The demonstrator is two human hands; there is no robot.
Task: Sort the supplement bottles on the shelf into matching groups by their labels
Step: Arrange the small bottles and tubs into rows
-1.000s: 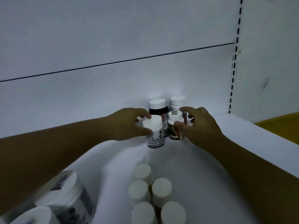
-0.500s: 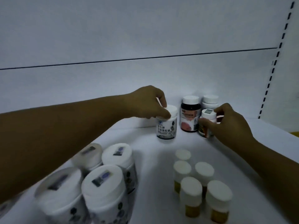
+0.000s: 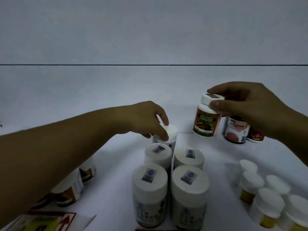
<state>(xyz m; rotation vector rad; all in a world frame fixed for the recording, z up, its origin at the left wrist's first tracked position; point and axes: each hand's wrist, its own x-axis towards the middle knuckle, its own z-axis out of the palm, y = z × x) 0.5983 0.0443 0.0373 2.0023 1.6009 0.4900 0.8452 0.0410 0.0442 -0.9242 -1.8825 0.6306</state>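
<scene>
— Lifted since half a second ago: small orange-labelled bottle [image 3: 206, 121], up off the white shelf [image 3: 216, 152] and hanging tilted in the right hand [image 3: 255, 107]. Carried leftward too: white-capped bottle [image 3: 168, 135], now set down at the back of a cluster of four white jars [image 3: 170, 182].

— Grips?

— Right hand closed on the orange-labelled bottle, thumb and fingertips pinching its white cap. Left hand [image 3: 143, 119] closed on the white-capped bottle, fingers over the lid, base down among the jars.

— Any legible writing?

— None readable. Orange label with a green band and blurred lines of text. Dark square stickers on the four jar lids, dark print on their sides, too soft to make out. Behind the right hand, at the back wall [image 3: 150, 90], a dark bottle with a pale label showing a brown round shape [image 3: 235, 130], and just beside it a red-labelled bottle with a white squiggle [image 3: 255, 135], its top hidden by the hand.

— Other things around?

— Right foreground: group of small white-capped bottles with yellow lower halves [image 3: 266, 194], standing close together. Under the left forearm: two or more bottles with brown-and-white labels [image 3: 75, 185], partly hidden by the arm. Bottom left corner: red-and-yellow printed card with a red arrow [image 3: 45, 220]. All lids on; contents not visible.
</scene>
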